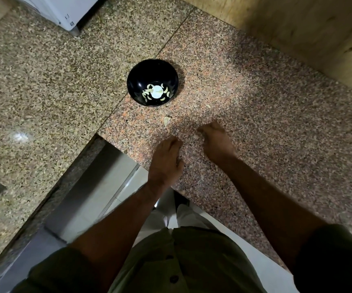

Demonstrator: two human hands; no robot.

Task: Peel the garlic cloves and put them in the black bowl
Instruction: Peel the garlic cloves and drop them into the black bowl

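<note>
The black bowl [152, 82] stands on the granite counter [244, 98] and holds several pale peeled garlic cloves [155, 92]. A loose unpeeled garlic clove [167, 121] lies on the counter between the bowl and my hands. My right hand [216, 142] is curled, its fingers pinching a small pale garlic clove [196, 137] against the counter. To its left, my left hand [167, 159] rests on the counter with its fingers relaxed and bent downward, and I see nothing in it.
Small bits of garlic skin [207, 106] lie scattered near the bowl. The counter's edge [128, 154] drops off just left of my left hand. A white appliance [65, 11] stands at the back left. A wooden panel [318, 34] rises at the back right.
</note>
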